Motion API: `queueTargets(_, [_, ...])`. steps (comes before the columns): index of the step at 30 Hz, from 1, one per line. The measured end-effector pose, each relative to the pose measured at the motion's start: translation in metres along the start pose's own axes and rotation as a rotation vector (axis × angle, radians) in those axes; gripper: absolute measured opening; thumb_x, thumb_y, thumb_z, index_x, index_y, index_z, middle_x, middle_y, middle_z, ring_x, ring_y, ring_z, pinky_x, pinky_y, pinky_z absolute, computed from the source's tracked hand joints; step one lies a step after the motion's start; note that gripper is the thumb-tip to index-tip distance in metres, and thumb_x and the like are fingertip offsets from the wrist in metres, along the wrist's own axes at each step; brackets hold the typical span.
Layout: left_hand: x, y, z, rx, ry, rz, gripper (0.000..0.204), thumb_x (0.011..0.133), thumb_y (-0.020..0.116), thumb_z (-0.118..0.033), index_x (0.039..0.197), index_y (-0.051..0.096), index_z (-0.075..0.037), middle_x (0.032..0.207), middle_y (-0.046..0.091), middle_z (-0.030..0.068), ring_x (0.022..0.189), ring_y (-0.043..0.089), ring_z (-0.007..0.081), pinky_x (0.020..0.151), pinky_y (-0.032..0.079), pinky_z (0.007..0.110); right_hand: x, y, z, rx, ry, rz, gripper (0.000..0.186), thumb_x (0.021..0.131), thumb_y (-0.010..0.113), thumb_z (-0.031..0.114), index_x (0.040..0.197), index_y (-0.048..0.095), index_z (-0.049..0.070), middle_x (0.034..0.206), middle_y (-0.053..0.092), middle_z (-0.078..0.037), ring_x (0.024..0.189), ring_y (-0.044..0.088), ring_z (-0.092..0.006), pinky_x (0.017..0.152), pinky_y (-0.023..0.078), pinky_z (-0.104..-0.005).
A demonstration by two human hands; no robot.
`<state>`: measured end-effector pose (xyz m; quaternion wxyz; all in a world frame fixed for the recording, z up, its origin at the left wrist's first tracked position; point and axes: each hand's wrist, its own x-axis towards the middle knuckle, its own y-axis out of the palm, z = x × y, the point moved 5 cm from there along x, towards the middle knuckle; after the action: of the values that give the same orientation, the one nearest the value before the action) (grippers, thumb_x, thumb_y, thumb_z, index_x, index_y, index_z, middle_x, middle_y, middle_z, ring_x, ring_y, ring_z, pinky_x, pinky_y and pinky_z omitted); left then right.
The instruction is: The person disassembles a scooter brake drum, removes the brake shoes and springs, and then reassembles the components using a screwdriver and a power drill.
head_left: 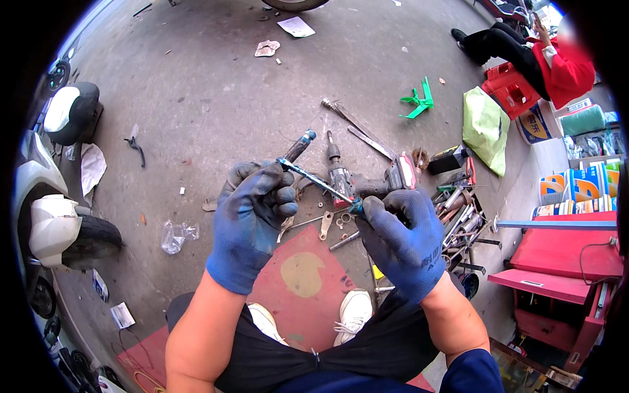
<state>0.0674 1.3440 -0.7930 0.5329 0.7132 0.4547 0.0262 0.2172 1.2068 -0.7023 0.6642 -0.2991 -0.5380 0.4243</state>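
A thin metal rod (318,179) smeared with blue stretches slantwise between my gloved hands. My left hand (252,213), in a blue and dark grey work glove, is closed around its upper left end. With bent fingers, my right hand (403,236) pinches the lower right end, where a blue-green smear shows. A dark cylinder with a blue end (303,145) juts up beside my left fingers; I cannot tell whether that hand holds it. On the floor beyond the rod lies a cordless drill (341,177), partly hidden by my right hand.
Mixed hand tools (462,219) are heaped right of my right hand. Small metal parts (326,224) lie beneath the rod. A red tool cabinet (557,255) stands at right, a parked scooter (56,229) at left. A person in red (567,72) sits at the far right.
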Motion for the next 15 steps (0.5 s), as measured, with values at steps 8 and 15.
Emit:
queueTargets(8, [0.005, -0.011, -0.003, -0.013, 0.018, 0.020, 0.011, 0.093, 0.058, -0.001, 0.095, 0.058, -0.012, 0.089, 0.060, 0.0095, 0.071, 0.055, 0.0149, 0.058, 0.046, 0.030, 0.005, -0.004, 0.011, -0.114, -0.029, 0.075, 0.026, 0.070, 0.070, 0.006, 0.096, 0.065, 0.009, 0.088, 0.054, -0.006, 0.080, 0.057, -0.0242, 0.063, 0.048, -0.0334])
queueTargets(15, [0.014, -0.010, 0.012, 0.116, -0.037, 0.053, 0.017, 0.089, 0.060, -0.009, 0.106, 0.061, -0.009, 0.094, 0.063, 0.0088, 0.077, 0.060, 0.0193, 0.067, 0.051, 0.033, -0.012, -0.017, -0.023, -0.201, 0.096, -0.004, 0.023, 0.074, 0.068, 0.010, 0.096, 0.064, 0.013, 0.086, 0.052, -0.006, 0.078, 0.055, -0.0268, 0.061, 0.046, -0.0393])
